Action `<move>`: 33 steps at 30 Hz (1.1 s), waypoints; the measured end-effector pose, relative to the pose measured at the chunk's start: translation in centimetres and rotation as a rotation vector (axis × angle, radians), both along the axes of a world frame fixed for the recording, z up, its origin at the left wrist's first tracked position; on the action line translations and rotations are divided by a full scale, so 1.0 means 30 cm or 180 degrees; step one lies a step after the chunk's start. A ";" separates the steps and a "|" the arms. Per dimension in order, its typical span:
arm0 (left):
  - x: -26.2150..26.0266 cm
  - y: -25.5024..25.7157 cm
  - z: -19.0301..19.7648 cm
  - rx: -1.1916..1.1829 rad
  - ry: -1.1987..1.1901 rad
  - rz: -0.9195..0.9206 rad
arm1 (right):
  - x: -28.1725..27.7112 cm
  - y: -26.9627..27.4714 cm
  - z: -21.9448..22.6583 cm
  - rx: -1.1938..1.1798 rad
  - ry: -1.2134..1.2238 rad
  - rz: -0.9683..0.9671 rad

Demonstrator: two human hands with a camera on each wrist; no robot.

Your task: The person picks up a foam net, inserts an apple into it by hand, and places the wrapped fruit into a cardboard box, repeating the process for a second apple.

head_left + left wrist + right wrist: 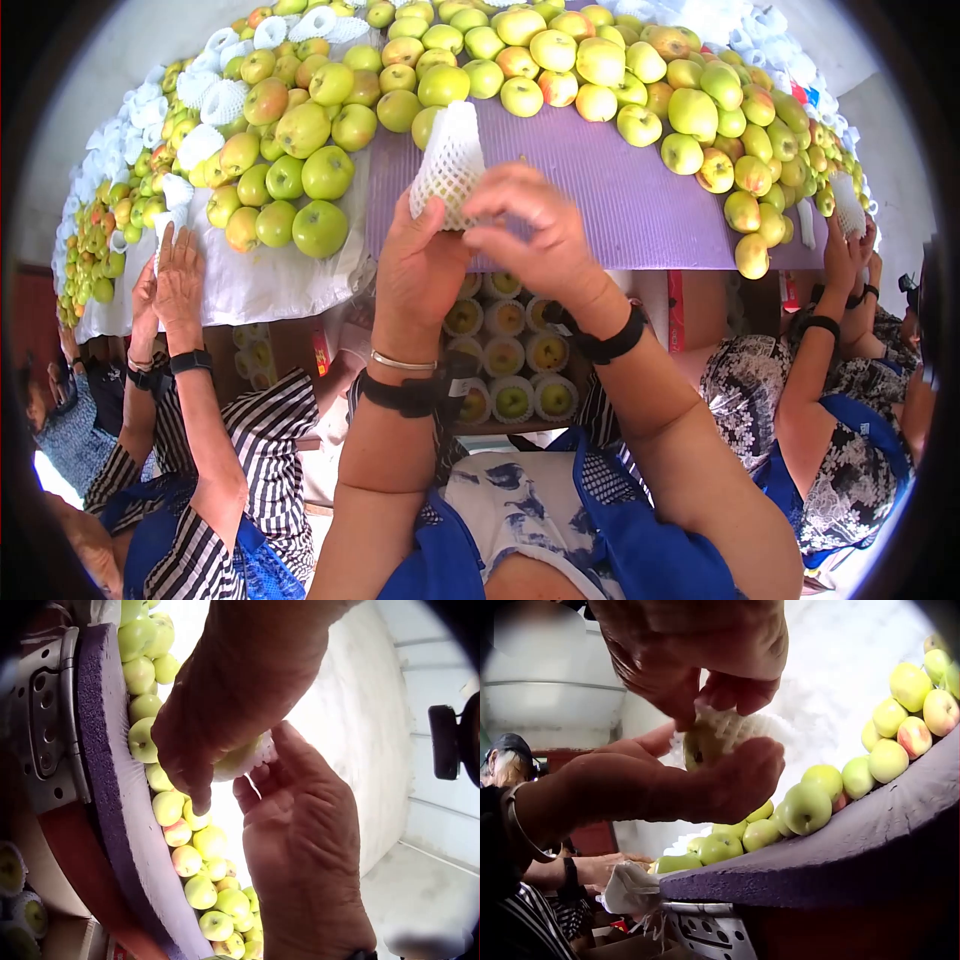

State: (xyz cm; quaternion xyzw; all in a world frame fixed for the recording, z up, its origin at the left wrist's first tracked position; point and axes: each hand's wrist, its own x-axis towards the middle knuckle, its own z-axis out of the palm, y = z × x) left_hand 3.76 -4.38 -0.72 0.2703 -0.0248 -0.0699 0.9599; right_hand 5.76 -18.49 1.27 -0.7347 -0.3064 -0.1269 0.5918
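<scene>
- L hand (425, 250): clamped on the net (448, 170) w/ the apple (697, 748) partly inside it; thumb up against the mesh.
- R hand (540, 235): just beside L hand, fingers bent round the net's lower end; can't tell if they grip it or only touch. Hands close tog., not clasped.
- Net: white foam mesh, narrow end pointing up & away, held above the near edge of the counter (600, 185).
- Wrists: dark band on each; bracelet (403, 361) on L wrist too.
- Counter: purple ribbed top, loose apples (600, 62) (green/yellow, some w/ red) heaped along far side & both ends; white sheet (235, 275) at L.
- Spare nets (224, 102) among & behind the fruit, far L.
- Below counter: boxed apples (513, 402) in rows, each in a white net.
- Either side: other people, incl. striped shirt (270, 425) L, floral top (745, 395) R, hands at the counter.
</scene>
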 end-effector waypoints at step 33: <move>-0.023 -0.038 0.012 0.0939 0.0063 0.0010 | 0.056 -0.076 0.029 0.0869 0.1789 -0.0200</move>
